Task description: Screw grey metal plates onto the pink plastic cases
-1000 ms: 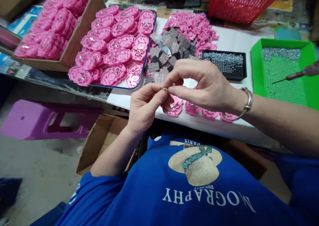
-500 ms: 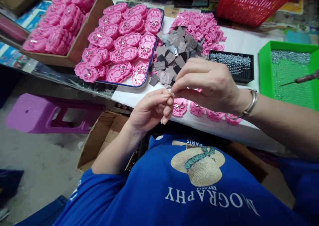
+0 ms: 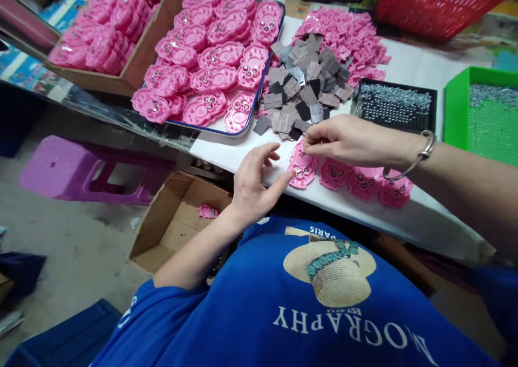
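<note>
A pink plastic casing (image 3: 302, 168) with shiny metal bits lies at the table's front edge, between my hands. My left hand (image 3: 256, 182) is open beside it, thumb stretched out to its lower left edge and fingers curved apart. Over the casing's upper right part, my right hand (image 3: 343, 139) has thumb and fingertips pinched together; whatever they grip is too small or hidden to name. To the right, several similar casings (image 3: 335, 174) stand in a row, partly beneath my right hand and wrist. Grey metal plates (image 3: 299, 94) lie heaped just beyond my fingers.
A blue-rimmed tray (image 3: 259, 100) bears stacked pink casings, beside a cardboard box (image 3: 140, 73) of more. Behind the plates are small pink parts (image 3: 343, 38). A black screw tray (image 3: 394, 108), green bin (image 3: 457, 108) and red basket (image 3: 441, 5) stand right. An open carton (image 3: 162, 243) sits below.
My hands, earlier pinched together over a tiny shiny thing, have parted. My left thumb now reaches the nearest casing, and my right fingers are down at it. The view has shifted slightly.
</note>
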Tool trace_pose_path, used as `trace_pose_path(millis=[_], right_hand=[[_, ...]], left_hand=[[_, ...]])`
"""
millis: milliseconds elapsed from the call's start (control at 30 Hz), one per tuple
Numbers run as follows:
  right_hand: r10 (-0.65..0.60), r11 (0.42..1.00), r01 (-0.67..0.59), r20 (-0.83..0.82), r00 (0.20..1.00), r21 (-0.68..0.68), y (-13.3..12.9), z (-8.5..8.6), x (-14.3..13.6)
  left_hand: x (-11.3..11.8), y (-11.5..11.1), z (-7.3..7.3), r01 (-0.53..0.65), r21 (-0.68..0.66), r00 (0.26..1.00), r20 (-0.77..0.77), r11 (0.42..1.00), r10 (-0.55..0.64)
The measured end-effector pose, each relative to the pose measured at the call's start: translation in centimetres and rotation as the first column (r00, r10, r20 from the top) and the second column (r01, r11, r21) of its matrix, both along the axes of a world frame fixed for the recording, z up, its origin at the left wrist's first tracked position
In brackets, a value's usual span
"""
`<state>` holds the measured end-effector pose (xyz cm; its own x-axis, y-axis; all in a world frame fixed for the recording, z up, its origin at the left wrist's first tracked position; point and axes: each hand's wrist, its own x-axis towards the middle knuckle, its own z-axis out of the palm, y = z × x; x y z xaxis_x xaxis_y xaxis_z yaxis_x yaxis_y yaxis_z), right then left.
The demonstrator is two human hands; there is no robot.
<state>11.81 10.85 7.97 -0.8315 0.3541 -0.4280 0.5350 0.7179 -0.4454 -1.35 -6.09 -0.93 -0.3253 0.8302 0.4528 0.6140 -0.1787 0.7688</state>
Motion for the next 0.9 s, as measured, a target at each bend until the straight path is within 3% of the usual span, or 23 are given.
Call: trace_pose_path(millis=[67,200,600,900], right_hand=[[0.027,0.999,-0.027,0.025,0.999,-0.019,0.1,-0.3,-0.3],[0.097,0.995,-0.096,0.037,0.995,-0.028,0.2,-0.9,-0.7],[0.096,0.994,-0.093,0.048,0.994,-0.060,-0.1,-1.2,-1.2],[-0.020,0.997,0.022,0.019,1.000,-0.069,-0.1,-1.7,-1.2]], left_hand=[[0.3,-0.3,-0.6,-0.002,0.035,0.989,-0.145,0.999,0.007],[0.8,-0.5,-1.0,-0.019,0.012,0.971,-0.240,1.000,0.021],[1.1,-0.5,-1.5,-0.024,-0.017,0.965,-0.261,1.000,0.018],[1.1,-0.6,-1.7,0.001,0.019,0.971,-0.237,1.000,0.004]])
